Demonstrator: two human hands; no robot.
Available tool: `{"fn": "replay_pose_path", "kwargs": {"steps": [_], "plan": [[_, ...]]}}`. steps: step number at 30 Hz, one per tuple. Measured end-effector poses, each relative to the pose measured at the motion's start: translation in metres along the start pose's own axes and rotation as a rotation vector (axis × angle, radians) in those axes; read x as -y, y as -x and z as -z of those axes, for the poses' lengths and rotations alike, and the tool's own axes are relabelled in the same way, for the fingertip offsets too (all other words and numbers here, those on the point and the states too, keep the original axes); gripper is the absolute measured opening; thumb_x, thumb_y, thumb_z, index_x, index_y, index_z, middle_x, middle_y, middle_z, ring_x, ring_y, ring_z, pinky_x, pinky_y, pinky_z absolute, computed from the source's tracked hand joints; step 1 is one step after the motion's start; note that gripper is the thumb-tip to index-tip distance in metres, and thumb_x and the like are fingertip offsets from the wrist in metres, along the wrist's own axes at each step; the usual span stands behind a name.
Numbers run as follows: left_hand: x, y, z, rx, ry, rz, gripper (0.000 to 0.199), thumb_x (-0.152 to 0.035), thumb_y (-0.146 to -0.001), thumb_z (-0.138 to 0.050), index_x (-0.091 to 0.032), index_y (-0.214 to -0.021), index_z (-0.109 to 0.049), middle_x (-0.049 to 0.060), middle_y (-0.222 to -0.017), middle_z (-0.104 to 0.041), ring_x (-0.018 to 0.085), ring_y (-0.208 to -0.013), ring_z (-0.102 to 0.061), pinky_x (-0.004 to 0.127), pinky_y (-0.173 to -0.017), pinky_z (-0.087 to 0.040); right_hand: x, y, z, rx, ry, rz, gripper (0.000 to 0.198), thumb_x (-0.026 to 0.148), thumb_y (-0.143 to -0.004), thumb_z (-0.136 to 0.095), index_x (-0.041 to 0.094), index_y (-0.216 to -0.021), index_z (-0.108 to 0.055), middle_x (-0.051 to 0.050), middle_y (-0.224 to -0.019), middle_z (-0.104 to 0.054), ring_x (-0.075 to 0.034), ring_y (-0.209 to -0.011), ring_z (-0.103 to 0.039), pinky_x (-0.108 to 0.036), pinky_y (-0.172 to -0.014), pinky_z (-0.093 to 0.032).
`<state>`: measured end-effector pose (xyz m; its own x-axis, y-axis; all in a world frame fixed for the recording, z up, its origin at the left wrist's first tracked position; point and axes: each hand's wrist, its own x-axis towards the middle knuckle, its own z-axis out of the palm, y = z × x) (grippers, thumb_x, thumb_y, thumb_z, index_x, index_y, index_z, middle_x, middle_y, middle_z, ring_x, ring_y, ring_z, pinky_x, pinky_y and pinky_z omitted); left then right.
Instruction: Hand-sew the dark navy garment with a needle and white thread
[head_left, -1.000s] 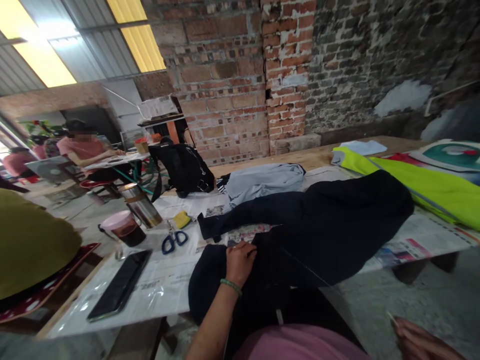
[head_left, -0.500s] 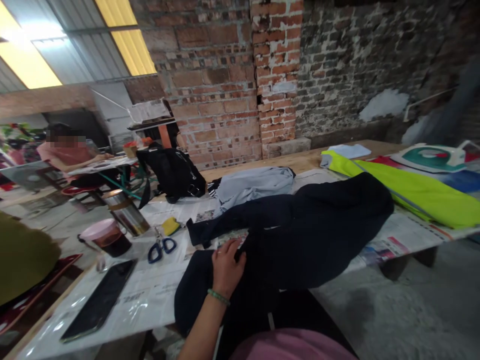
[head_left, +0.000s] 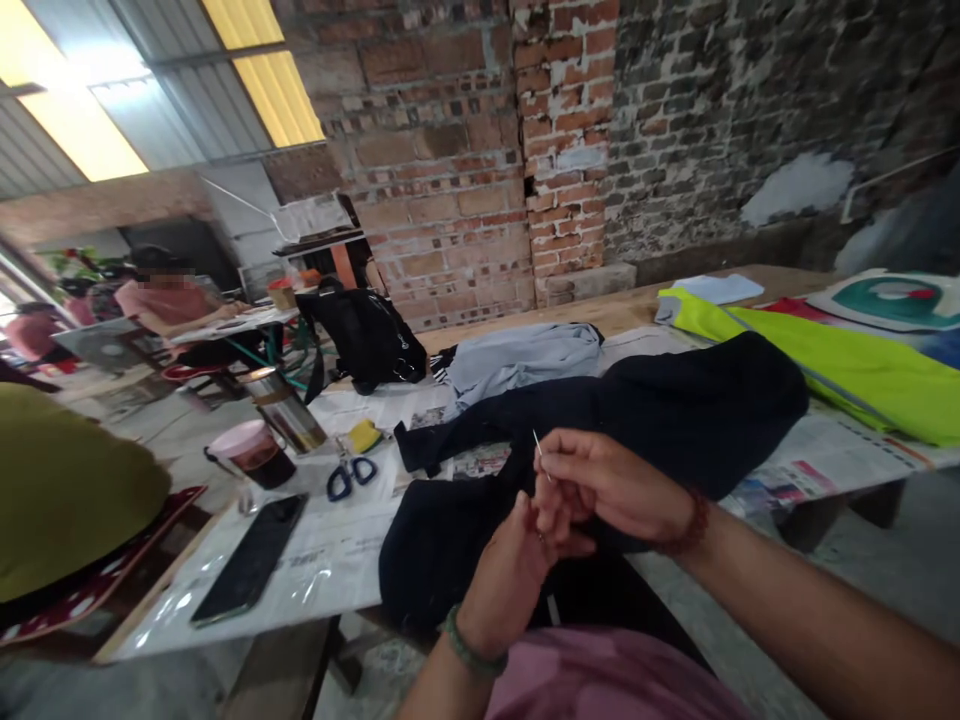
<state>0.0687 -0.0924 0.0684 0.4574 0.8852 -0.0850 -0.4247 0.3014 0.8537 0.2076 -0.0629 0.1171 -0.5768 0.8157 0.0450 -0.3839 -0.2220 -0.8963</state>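
A thin needle point(head_left: 537, 445) is pinched upright between the thumb and finger of my right hand point(head_left: 619, 490). My left hand point(head_left: 510, 565), with a green bangle at its wrist, is just below it. Its fingers are curled and touch or nearly touch the right hand's fingers; whatever they hold is too small to make out. Beneath and behind both hands a dark navy garment point(head_left: 697, 405) lies spread over the table's front edge, partly covered by my hands.
On the newspaper-covered table point(head_left: 330, 560) lie a phone point(head_left: 251, 560), blue-handled scissors point(head_left: 351, 478) and a small yellow item point(head_left: 365, 436). A lidded cup point(head_left: 255, 455), steel flask point(head_left: 285, 408), black backpack point(head_left: 367, 335), grey garment point(head_left: 525, 355), neon-yellow garment point(head_left: 817, 365) and iron point(head_left: 892, 298) stand around. A person point(head_left: 172, 300) sits behind.
My right hand has come into view with the needle. The left hand has lifted off the navy garment and moved right to meet it. The view has shifted slightly.
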Motion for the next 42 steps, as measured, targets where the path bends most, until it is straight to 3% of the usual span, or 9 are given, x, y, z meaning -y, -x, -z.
{"fn": "replay_pose_path", "kwargs": {"steps": [3, 6, 17, 23, 35, 42], "plan": [[-0.008, 0.005, 0.009, 0.126, 0.138, 0.116, 0.051, -0.046, -0.087, -0.026, -0.010, -0.094, -0.062, 0.012, -0.089, -0.064, 0.017, -0.060, -0.060, 0.033, -0.056, -0.049, 0.027, -0.020, 0.008, -0.052, 0.130, 0.034, 0.015, 0.027, -0.078, -0.054, 0.015, -0.077, -0.046, -0.002, -0.065, -0.061, -0.015, -0.056, -0.063, -0.021, -0.043, -0.048], [-0.015, 0.009, 0.018, 0.110, 0.164, 0.123, 0.051, -0.043, -0.087, -0.025, -0.009, -0.092, -0.062, 0.014, -0.089, -0.064, 0.018, -0.062, -0.060, 0.028, -0.047, -0.048, 0.049, -0.036, 0.013, -0.113, 0.228, 0.085, 0.012, 0.024, -0.079, -0.052, 0.015, -0.075, -0.046, -0.002, -0.064, -0.061, -0.014, -0.055, -0.063, -0.022, -0.044, -0.049], [-0.020, 0.018, 0.027, -0.024, 0.162, 0.119, 0.047, -0.045, -0.085, -0.034, -0.008, -0.090, -0.063, 0.014, -0.088, -0.064, 0.020, -0.067, -0.061, 0.028, -0.050, -0.048, 0.099, -0.065, 0.038, -0.355, 0.313, 0.339, 0.011, 0.011, -0.082, -0.045, 0.014, -0.072, -0.045, 0.000, -0.056, -0.060, -0.013, -0.050, -0.062, -0.023, -0.043, -0.050], [-0.018, 0.022, 0.035, -0.053, 0.162, 0.120, 0.046, -0.043, -0.086, -0.034, -0.007, -0.090, -0.063, 0.015, -0.088, -0.064, 0.020, -0.067, -0.061, 0.029, -0.050, -0.047, 0.124, -0.069, 0.047, -0.413, 0.347, 0.355, 0.013, 0.009, -0.084, -0.041, 0.015, -0.074, -0.046, 0.000, -0.056, -0.059, -0.013, -0.050, -0.062, -0.025, -0.045, -0.050], [-0.016, 0.022, 0.037, -0.087, 0.127, 0.115, 0.039, -0.039, -0.084, -0.040, -0.008, -0.089, -0.062, 0.014, -0.087, -0.064, 0.018, -0.063, -0.061, 0.025, -0.044, -0.048, 0.145, -0.067, 0.051, -0.491, 0.384, 0.378, 0.020, 0.005, -0.084, -0.037, 0.014, -0.070, -0.046, 0.001, -0.052, -0.059, -0.013, -0.051, -0.061, -0.027, -0.050, -0.050], [-0.011, 0.018, 0.034, -0.131, 0.051, 0.126, 0.028, -0.036, -0.079, -0.051, -0.011, -0.086, -0.062, 0.010, -0.081, -0.066, 0.012, -0.050, -0.059, 0.014, -0.027, -0.028, 0.148, -0.058, 0.041, -0.468, 0.390, 0.404, 0.020, 0.006, -0.085, -0.037, 0.014, -0.070, -0.047, 0.001, -0.053, -0.058, -0.013, -0.051, -0.061, -0.026, -0.050, -0.050]]}}
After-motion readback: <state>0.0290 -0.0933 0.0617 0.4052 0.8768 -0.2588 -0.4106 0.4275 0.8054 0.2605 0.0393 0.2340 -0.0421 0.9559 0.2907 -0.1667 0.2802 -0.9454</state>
